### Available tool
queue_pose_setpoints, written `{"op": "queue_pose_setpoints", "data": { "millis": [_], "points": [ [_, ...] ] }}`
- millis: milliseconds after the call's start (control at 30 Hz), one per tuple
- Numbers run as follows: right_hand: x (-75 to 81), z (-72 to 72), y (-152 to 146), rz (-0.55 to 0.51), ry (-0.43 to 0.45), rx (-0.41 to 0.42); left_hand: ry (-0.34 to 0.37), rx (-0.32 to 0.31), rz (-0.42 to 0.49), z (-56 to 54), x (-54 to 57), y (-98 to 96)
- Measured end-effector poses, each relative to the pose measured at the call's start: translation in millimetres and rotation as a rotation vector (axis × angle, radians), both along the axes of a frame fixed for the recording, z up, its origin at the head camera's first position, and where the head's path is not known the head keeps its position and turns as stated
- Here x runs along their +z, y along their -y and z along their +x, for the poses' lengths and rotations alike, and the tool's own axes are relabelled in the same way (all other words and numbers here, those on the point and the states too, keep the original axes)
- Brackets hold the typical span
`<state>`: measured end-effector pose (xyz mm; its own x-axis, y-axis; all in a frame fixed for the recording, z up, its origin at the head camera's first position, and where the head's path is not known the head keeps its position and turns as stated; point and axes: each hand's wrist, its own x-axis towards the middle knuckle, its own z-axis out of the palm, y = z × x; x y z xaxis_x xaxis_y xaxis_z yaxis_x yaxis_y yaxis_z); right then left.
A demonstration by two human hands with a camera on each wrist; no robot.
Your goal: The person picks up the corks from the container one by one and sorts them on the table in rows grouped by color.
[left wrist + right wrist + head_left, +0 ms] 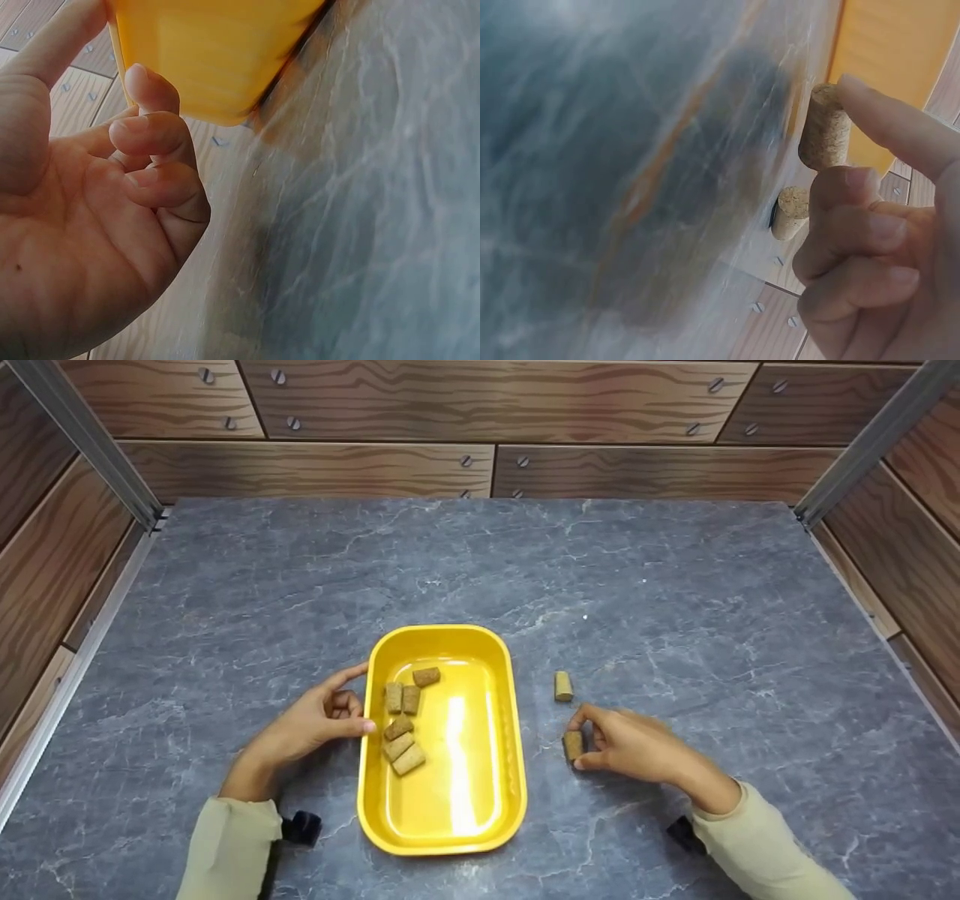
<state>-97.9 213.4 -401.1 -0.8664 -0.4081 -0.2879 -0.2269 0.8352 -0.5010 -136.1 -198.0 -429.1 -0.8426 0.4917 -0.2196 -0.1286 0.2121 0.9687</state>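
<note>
A yellow tray (450, 851) lies lengthwise on the table, with several corks (409, 760) along the left part of its floor. At its left wall, my left hand (304, 727) holds the rim with thumb and index finger; the other fingers are curled toward the palm. To the right of the tray, my right hand (630, 742) pinches a cork (573, 746) endwise between index finger and thumb. Another cork (563, 686) lies just beyond that hand. In the right wrist view the pinched cork (825, 131) is close to the tabletop, the other cork (791, 214) beside it.
A grey marbled tabletop (712, 607) spreads around the tray. Wood-patterned panels (480, 405) stand at the back and sides, with metal posts (97, 450) at the corners. Dark wrist-worn devices (304, 829) sit near both sleeves.
</note>
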Motion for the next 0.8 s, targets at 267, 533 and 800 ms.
{"op": "queue_pose_setpoints", "data": {
  "millis": [267, 533, 800],
  "points": [
    [0.4, 1.6, 2, 0.031, 0.008, -0.021, 0.004, 0.000, 0.003, -0.3, -1.0, 0.8],
    [3.0, 1.6, 3, 0.047, 0.032, -0.028, 0.016, -0.004, 0.015, -1.3, -1.5, 0.2],
    [18.0, 2.4, 1, -0.013, 0.043, -0.064, 0.008, -0.007, 0.008, -0.5, -0.1, 0.3]
  ]
}}
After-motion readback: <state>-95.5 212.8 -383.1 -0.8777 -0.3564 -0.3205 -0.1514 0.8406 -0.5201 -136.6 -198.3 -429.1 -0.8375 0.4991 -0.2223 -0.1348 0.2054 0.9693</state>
